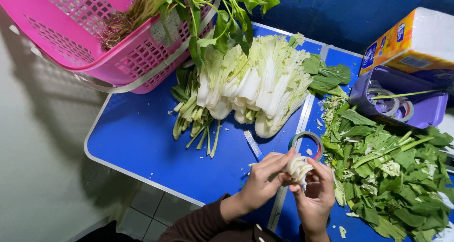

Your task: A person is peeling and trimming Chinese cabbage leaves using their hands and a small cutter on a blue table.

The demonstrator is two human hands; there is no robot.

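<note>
In the upper left of the frame a pink plastic basket sits tilted over the edge of the blue tabletop, with rooted green stalks spilling out of it toward the middle. Just right of the basket, in the upper centre, a row of pale cut cabbage pieces lies fanned on the tabletop, touching a small bundle of green stems on its left side. Below the cabbage a small blue-handled knife lies flat, and beside it a roll of tape rests near the seam in the tabletop. At lower centre the left hand and the right hand meet, both with a closed grip on one small white cabbage stump, held just above the tabletop between the fingertips of both. To the right a loose heap of green leaves covers the tabletop. In the upper right a purple tray holds more tape rolls, with a yellow and white package behind it.
</note>
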